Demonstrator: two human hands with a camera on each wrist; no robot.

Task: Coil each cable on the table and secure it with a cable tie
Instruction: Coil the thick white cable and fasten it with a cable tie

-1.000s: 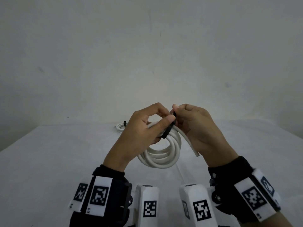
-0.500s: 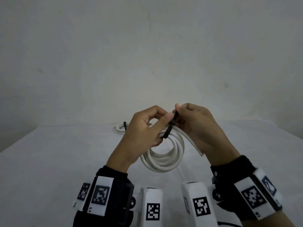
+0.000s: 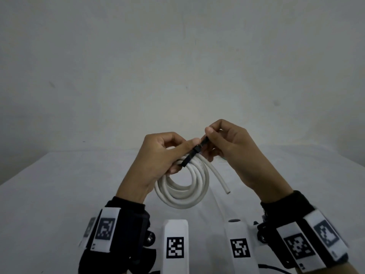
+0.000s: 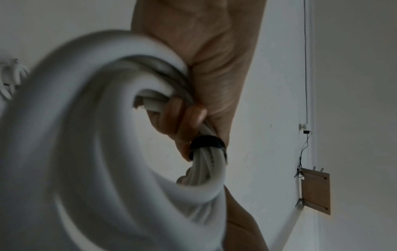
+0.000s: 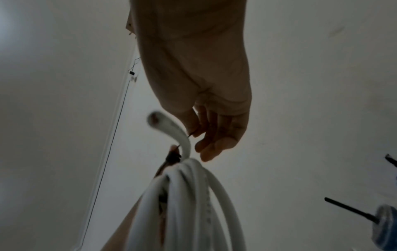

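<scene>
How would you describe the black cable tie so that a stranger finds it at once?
Above the white table, two hands hold a white cable coil. At its top, between both thumbs, runs the cable tie. It is the only thin black strap; the right hand pinches its upper end.

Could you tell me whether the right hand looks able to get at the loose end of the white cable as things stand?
Probably not yet: the right hand pinches the black tie; the loose end hangs unobstructed below it.
</scene>
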